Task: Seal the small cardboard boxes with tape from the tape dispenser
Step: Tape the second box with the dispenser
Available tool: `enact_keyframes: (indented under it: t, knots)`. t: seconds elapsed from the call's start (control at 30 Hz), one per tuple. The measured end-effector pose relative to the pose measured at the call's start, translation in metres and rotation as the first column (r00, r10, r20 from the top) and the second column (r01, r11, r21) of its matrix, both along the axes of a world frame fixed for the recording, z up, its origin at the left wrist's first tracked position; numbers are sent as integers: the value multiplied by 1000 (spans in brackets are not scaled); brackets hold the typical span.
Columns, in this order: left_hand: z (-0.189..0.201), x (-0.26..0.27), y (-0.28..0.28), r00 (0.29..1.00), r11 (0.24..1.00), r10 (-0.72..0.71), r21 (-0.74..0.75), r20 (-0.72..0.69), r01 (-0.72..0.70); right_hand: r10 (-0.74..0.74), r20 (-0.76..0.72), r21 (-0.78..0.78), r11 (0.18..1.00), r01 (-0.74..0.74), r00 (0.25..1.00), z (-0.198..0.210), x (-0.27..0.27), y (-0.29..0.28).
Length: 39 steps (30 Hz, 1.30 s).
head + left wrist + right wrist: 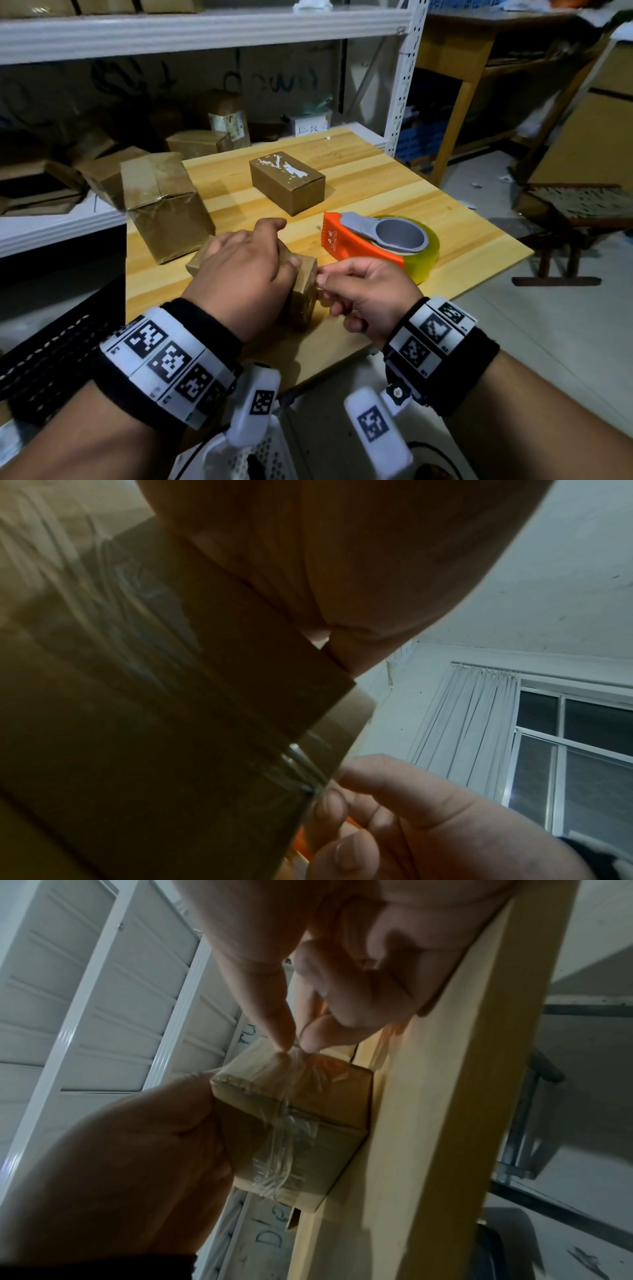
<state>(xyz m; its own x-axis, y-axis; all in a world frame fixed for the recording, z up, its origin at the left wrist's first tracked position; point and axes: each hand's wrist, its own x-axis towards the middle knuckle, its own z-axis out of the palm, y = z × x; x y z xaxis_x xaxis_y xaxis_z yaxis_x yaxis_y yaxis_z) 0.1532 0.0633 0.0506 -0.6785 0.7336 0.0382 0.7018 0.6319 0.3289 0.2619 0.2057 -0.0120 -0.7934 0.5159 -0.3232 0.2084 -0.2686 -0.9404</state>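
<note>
Low in the head view, the left hand (246,270) clamps the small cardboard box (303,291) on the table (445,219). Immediately right, the right hand (366,294) pinches the clear tape (291,1066) at the box's end face; the tape dispenser (380,240) lies beyond.

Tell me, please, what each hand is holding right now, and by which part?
The left hand grips the small brown cardboard box over its top; the right hand pinches the loose crumpled end of clear tape stuck to that box.

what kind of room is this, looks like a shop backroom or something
Probably a stockroom or small packing area: white metal shelving stacked with cardboard boxes, and a wooden table with a tape dispenser.
</note>
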Motion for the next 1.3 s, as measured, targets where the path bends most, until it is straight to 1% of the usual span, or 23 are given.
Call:
enact_keyframes:
  t: [0.23,0.4,0.57,0.8,0.93,1.0,1.07,1.17,1.23,1.3]
  knots:
    - [-2,0,1,1000,1000,4,-15,-16,-5,-3,-17,49,999,4,1000,-3,1,0]
    - [-1,0,0,999,1000,-18,-14,-29,18,26,5,35,999,-26,1000,-3,1,-1]
    - [1,2,1,999,1000,-20,-21,-42,19,120,60,-46,992,-118,991,2,0,-1]
    - [2,3,0,999,999,-27,-22,-33,26,228,59,-39,973,-226,972,1,-4,4]
    - [0,3,1,999,1000,-21,-21,-27,20,258,78,-12,966,-257,963,4,-4,1]
    - [0,3,1,1000,1000,-19,-26,-23,18,237,114,46,969,-244,965,4,-4,-1]
    - [1,3,2,1000,999,-2,-37,-17,1,188,158,137,968,-210,969,2,-6,-2]
    - [4,5,3,1000,999,14,-37,-2,-14,137,230,252,948,-195,964,-2,-5,-5]
    - [3,4,4,1000,999,19,-34,2,-19,107,213,259,952,-161,971,-3,-4,-7]
    - [1,2,4,1000,1000,16,-16,26,-16,52,166,245,965,-92,985,0,-4,-8]
